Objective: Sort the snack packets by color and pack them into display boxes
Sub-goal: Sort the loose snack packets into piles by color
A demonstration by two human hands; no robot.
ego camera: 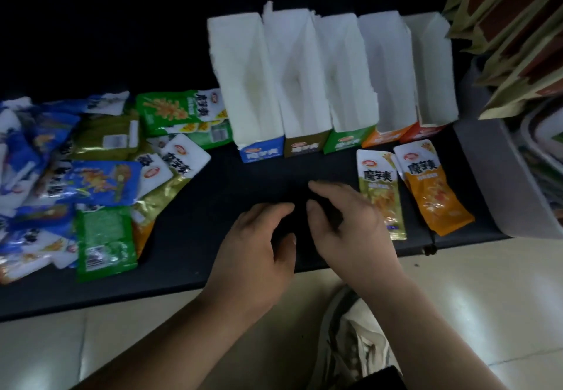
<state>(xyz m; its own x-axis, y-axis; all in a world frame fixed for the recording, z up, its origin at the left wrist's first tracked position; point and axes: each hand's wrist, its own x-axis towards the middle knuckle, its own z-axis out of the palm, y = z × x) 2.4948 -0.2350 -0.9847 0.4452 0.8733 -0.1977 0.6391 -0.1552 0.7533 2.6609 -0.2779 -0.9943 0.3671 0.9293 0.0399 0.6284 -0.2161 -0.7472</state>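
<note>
A row of white display boxes stands at the back of the black mat, fronts coloured blue, brown, green, orange and red-orange. A heap of blue, green and gold snack packets lies at the left. A yellow-green packet and an orange packet lie flat in front of the orange boxes. My left hand and my right hand hover over the mat's middle with fingers loosely curled, holding nothing. The right hand is just left of the yellow-green packet.
A grey bin sits at the mat's right end, with stacked brown cartons above it. The mat's front edge meets a pale tiled floor. A shoe shows below my arms.
</note>
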